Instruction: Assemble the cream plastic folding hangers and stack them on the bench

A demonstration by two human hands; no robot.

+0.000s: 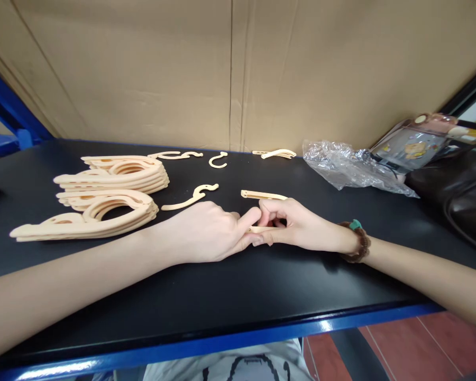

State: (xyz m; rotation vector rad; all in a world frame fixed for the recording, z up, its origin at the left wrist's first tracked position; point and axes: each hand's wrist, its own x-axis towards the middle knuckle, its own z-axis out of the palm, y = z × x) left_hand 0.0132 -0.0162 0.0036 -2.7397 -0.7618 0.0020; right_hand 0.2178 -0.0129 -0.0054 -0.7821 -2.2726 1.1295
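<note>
My left hand (212, 230) and my right hand (295, 225) meet low over the middle of the black tabletop, fingers pinched together. Between them they grip a cream plastic hanger piece (257, 229), mostly covered by the fingers. Another cream hanger arm (264, 195) shows just behind my right hand; whether it touches the hand I cannot tell. Beyond my left wrist lies a hanger arm with a hook (194, 197). Farther back are a loose hook (218, 160), a similar hooked piece (178, 155) and some hanger arms (275, 153).
Two stacks of cream hangers (115, 174) (91, 217) stand at the left. A crumpled clear plastic bag (353, 164) lies at the back right, beside a clear decorated pouch (416, 143) and a dark leather bag (456, 185). Cardboard (150, 69) walls off the back.
</note>
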